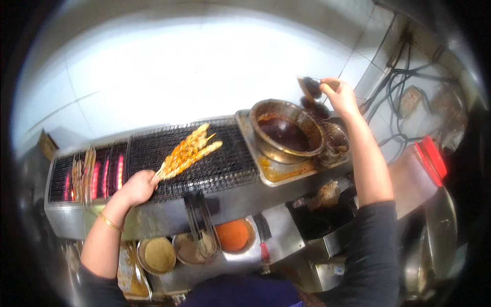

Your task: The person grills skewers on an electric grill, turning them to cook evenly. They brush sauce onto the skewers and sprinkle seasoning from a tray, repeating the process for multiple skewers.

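My left hand (140, 187) grips the stick ends of a fan of sauced food skewers (190, 154), tilted over the black grill mesh (226, 159). Orange sauce coats much of the food, while its far tips look paler. Up at the right, my right hand (339, 94) pinches a small dark utensil with a tan edge (310, 87); blur hides its exact kind. Below and left of that hand stands a metal bowl of dark sauce (285, 132), its inner wall stained. The bowl rests on a sauce-smeared metal tray (274, 174) at the grill's right end.
Thin skewers (83, 174) lie over glowing heating elements (120, 169) at left. Wire-handled tongs or strainers (203, 226) hang in front. Bowls of yellowish powder (160, 255) and orange-red powder (233, 235) sit below, beside a red-handled brush (264, 251). Cables (395, 80) and a red-lidded container (412, 180) stand right.
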Demonstrator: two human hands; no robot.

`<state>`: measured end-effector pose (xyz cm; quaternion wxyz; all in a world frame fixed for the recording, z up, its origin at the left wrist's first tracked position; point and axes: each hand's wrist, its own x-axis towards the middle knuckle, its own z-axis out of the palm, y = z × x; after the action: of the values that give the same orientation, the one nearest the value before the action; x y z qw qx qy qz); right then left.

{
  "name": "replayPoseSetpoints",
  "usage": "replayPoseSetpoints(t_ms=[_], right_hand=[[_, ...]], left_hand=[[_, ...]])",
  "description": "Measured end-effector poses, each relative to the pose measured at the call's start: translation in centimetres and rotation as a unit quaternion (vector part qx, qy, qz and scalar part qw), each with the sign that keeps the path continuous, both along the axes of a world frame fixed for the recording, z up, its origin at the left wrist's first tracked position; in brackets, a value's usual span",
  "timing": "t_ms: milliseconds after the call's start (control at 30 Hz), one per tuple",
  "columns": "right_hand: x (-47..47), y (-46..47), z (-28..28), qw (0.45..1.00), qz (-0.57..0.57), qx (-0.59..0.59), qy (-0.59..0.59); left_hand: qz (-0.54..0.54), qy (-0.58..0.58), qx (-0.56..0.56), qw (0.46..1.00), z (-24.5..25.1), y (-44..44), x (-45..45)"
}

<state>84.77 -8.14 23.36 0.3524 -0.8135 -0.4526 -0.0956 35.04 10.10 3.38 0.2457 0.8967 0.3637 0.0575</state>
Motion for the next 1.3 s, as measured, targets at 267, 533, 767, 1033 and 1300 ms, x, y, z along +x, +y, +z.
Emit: replayPoseSetpoints(t_ms=[267, 533, 767, 1033, 1300], right_hand=[[12.4, 4.6, -9.1, 0.974, -0.094, -0.204, 0.022], [18.3, 2.5, -7.8, 0.986, -0.009, -0.059, 0.159], [13.0, 0.4, -6.1, 0.982, 0.041, -0.095, 0.158], [5.9, -1.5, -6.0, 0.988, 0.083, -0.022, 0.130], [-1.2, -3.8, -8.8, 0.984, 0.107, -0.087, 0.112]], left_hand=[[0.091, 0.000, -0.070, 0.993, 1.9, -2.0, -0.8], [0.110, 0.014, -0.095, 0.989, 1.9, -1.9, -0.5], [0.086, 0.003, -0.078, 0.993, 0.9, -1.4, -1.1], [0.080, -0.012, -0.033, 0.996, 0.6, -1.6, -1.3], [0.064, -0.110, 0.007, 0.992, 0.6, -1.8, -1.2]])
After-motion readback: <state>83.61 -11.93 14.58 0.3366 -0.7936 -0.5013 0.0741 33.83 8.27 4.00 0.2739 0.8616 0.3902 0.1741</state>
